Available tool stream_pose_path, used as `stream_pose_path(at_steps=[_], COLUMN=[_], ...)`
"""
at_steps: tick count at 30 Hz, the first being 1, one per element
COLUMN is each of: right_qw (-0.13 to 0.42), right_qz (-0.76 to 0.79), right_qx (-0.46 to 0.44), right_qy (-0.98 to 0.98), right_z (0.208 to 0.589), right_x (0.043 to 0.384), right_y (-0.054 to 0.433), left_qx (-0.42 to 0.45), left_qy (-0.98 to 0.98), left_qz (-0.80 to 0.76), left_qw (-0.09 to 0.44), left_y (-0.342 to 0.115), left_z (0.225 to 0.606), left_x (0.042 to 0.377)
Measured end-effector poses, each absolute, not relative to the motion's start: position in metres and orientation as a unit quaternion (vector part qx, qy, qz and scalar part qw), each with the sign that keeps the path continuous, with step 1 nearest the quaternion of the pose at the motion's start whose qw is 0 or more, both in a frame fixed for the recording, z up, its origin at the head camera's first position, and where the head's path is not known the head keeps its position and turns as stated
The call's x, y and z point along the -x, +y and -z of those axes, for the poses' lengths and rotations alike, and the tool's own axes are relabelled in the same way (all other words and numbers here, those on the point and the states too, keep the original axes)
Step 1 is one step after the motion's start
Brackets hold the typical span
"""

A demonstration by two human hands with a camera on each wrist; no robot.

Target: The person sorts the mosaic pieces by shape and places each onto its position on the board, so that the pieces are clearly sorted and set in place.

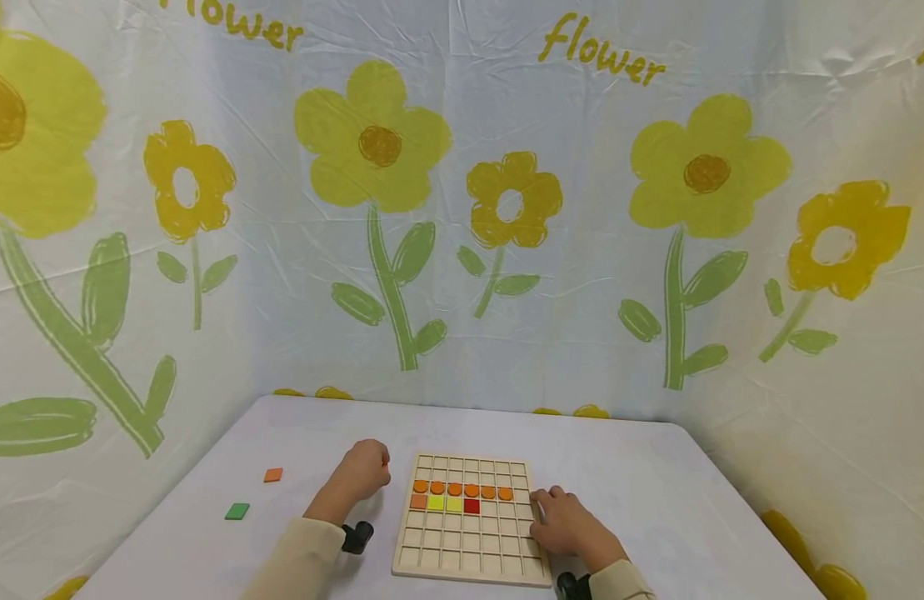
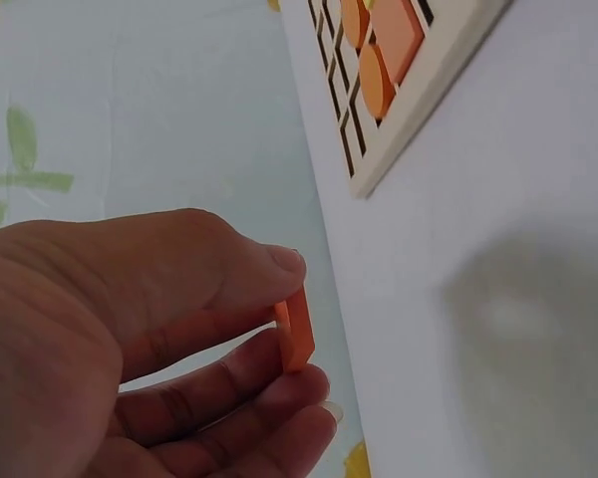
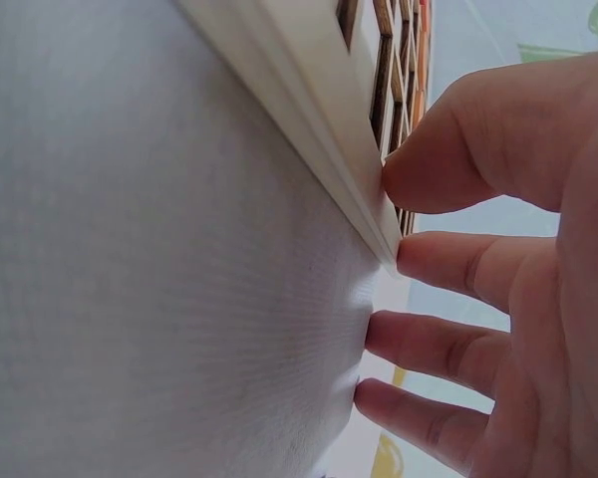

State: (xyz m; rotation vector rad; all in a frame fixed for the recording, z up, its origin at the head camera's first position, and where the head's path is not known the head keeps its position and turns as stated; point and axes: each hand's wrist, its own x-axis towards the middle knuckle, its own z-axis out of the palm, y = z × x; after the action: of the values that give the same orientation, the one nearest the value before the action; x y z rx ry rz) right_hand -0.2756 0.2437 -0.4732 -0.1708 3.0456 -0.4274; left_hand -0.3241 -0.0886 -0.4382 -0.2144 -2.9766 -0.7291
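Note:
My left hand [image 1: 362,468] is raised left of the wooden grid board [image 1: 472,569], pinching an orange square tile [image 2: 297,331] between thumb and fingertips. In the left wrist view, the tile stands on edge, its top under the thumb. On the board, several orange round pieces [image 1: 455,489] form a row. Below them sit an orange square tile [image 1: 418,502], two yellow square tiles [image 1: 436,503] and a red square tile [image 1: 471,506], side by side. My right hand [image 1: 566,521] rests at the board's right edge, thumb and index fingertip touching its rim, other fingers extended on the table.
On the white table [image 1: 619,450], left of my left arm, lie a loose orange tile [image 1: 272,475] and a green tile [image 1: 237,511]. A flower-printed curtain [image 1: 462,108] surrounds the table's back and sides.

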Motion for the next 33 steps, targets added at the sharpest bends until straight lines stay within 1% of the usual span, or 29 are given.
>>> stream_pose_path(at_steps=[5, 10, 15, 22, 33], right_qw=[0.033, 0.033, 0.032, 0.031, 0.035], right_qz=[0.139, 0.14, 0.141, 0.141, 0.141], right_qx=[0.055, 0.06, 0.063, 0.06, 0.059], right_qy=[0.988, 0.988, 0.987, 0.988, 0.988], right_z=[0.472, 0.472, 0.472, 0.472, 0.472], right_x=[0.275, 0.275, 0.275, 0.274, 0.275], right_y=[0.244, 0.245, 0.245, 0.245, 0.246], left_qx=[0.058, 0.071, 0.103, 0.139, 0.199], left_qy=[-0.968, -0.966, -0.964, -0.956, -0.949], left_qz=[0.245, 0.247, 0.245, 0.258, 0.24], left_qw=[0.019, 0.021, 0.034, 0.026, 0.043], left_y=[-0.074, -0.06, -0.05, -0.037, -0.014], left_z=[0.439, 0.441, 0.445, 0.448, 0.448], left_x=[0.324, 0.322, 0.321, 0.32, 0.312])
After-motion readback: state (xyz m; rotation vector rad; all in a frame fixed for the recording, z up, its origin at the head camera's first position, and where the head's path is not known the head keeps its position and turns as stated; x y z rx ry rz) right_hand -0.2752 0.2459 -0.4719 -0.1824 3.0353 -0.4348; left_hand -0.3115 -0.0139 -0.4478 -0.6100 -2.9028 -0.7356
